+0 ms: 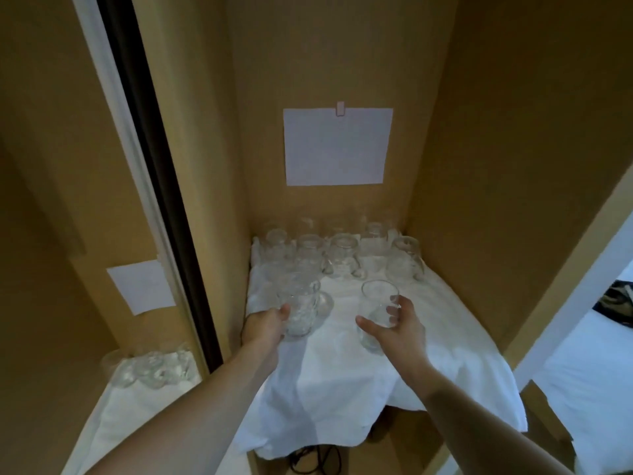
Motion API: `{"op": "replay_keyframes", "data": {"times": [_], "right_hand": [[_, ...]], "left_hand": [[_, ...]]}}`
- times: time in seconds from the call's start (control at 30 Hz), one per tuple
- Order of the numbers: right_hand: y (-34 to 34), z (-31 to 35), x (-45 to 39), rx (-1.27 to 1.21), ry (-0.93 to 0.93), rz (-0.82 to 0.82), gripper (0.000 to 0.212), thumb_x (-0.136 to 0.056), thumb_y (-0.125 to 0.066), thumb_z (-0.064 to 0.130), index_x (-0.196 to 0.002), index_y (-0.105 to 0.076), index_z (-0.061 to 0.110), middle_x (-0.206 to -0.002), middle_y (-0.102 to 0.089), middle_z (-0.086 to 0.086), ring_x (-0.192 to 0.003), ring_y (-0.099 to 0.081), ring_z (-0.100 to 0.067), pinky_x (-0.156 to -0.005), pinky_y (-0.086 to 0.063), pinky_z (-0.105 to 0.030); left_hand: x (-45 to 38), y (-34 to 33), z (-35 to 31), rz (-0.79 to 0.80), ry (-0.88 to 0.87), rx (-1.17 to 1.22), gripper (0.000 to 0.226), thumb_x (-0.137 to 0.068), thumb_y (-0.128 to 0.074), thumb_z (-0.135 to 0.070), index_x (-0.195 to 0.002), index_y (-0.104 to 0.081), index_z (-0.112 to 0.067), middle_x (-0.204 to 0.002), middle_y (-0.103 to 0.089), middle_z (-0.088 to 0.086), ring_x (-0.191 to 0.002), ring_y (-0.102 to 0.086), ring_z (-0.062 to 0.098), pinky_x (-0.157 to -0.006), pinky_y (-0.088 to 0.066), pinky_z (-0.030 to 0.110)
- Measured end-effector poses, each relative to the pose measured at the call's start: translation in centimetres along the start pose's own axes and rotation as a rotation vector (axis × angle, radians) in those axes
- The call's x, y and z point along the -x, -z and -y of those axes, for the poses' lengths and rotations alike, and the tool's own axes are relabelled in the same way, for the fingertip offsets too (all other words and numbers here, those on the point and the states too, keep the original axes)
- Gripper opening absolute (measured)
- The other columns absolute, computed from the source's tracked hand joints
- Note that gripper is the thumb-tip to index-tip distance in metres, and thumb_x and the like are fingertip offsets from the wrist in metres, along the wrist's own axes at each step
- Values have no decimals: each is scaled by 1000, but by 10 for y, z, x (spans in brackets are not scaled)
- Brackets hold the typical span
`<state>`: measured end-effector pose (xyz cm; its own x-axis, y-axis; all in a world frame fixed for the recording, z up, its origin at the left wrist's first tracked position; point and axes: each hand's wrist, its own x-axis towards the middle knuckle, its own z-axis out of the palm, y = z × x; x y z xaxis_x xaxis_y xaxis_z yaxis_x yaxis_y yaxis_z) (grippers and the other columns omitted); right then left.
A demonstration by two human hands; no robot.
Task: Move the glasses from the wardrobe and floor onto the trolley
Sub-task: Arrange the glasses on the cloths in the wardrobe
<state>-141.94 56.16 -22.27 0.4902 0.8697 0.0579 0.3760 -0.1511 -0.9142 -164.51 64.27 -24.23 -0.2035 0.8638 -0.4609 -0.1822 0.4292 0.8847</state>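
Observation:
Inside the wardrobe, a shelf draped with a white cloth [342,382] carries several clear glasses [342,255] standing upside down along the back. My left hand [265,329] grips a patterned glass [299,308] at the shelf's left front. My right hand [399,329] holds a smooth upright tumbler [376,310], thumb on its left side and fingers round its right. Both glasses are near the cloth; whether they touch it I cannot tell. The trolley is out of view.
A mirrored sliding door [113,234] at the left reflects the shelf and glasses. A sheet of white paper [337,147] is taped to the back wall. Black cables [317,461] lie on the floor under the shelf. A bed [596,371] shows at the right.

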Motion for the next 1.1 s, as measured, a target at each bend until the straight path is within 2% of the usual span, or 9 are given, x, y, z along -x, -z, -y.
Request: {"op": "replay_keyframes", "data": {"times": [0.07, 0.2, 0.27, 0.4, 0.5, 0.63, 0.8, 0.93, 1.1], "right_hand": [[-9, -1, -8, -22, 7, 19, 92, -66, -93, 45, -142, -45, 22, -132, -59, -2, -120, -57, -21, -99, -50, -36], [-23, -5, -27, -32, 42, 27, 92, -66, -93, 45, -142, -46, 23, -134, -60, -1, -120, -57, -19, -93, -44, -26], [-29, -9, -37, -24, 47, 56, 94, -66, -93, 43, -144, -44, 24, -137, -59, -1, -123, -57, -19, -91, -42, -21], [-33, -26, -53, 52, 81, 152, 100, -65, -95, 35, -148, -39, 24, -137, -57, 0, -122, -56, -18, -96, -42, -25], [-34, -39, -62, 26, 30, 218, 101, -62, -96, 38, -146, -41, 24, -129, -56, 7, -109, -51, -9, -90, -37, -21], [-34, -52, -76, 10, 35, 303, 99, -60, -97, 40, -143, -44, 26, -118, -55, 14, -108, -52, -8, -88, -38, -20], [-34, -61, -89, -48, 55, 394, 99, -59, -97, 39, -141, -43, 27, -124, -60, 11, -111, -57, -12, -83, -40, -16], [-33, -68, -91, -62, 87, 416, 101, -60, -96, 43, -144, -41, 30, -124, -59, 11, -109, -56, -12, -89, -43, -23], [-33, -79, -91, -71, 111, 401, 102, -58, -94, 51, -143, -42, 30, -126, -62, 8, -115, -60, -17, -95, -50, -31]], "left_hand": [[-9, 1, 3, -23, 15, 20, 29, -90, -77, -26, -74, -62, -7, -77, -54, 10, -77, -53, 24, -81, -48, 38], [-21, -3, 3, 34, 55, 97, 18, -92, -74, -20, -94, -68, -3, -74, -55, 6, -69, -51, 19, -81, -45, 37], [-24, -7, 5, 26, 43, 52, 21, -90, -77, -22, -91, -68, -3, -81, -58, 10, -79, -54, 22, -85, -47, 37], [-17, -16, 16, 2, 27, 39, 24, -90, -78, -21, -95, -70, 1, -106, -69, 11, -104, -63, 24, -108, -47, 47], [-5, -21, 25, -22, -2, 77, 27, -97, -69, -22, -104, -70, 5, -110, -66, 8, -109, -60, 22, -104, -48, 39], [8, -27, 29, -87, -50, 99, 31, -98, -67, -21, -88, -65, 8, -87, -53, 12, -87, -49, 23, -80, -43, 39], [26, -40, 35, -162, -55, 105, 20, -93, -73, -18, -85, -66, -1, -86, -59, 13, -89, -55, 22, -84, -46, 36], [39, -57, 49, -288, -76, -105, 43, -83, -81, -40, -49, -64, -20, -59, -61, -6, -72, -58, 19, -73, -45, 30], [57, -74, 56, -330, -43, -123, 24, -78, -85, -42, -59, -76, -31, -85, -76, -2, -92, -70, 23, -90, -56, 39]]}}
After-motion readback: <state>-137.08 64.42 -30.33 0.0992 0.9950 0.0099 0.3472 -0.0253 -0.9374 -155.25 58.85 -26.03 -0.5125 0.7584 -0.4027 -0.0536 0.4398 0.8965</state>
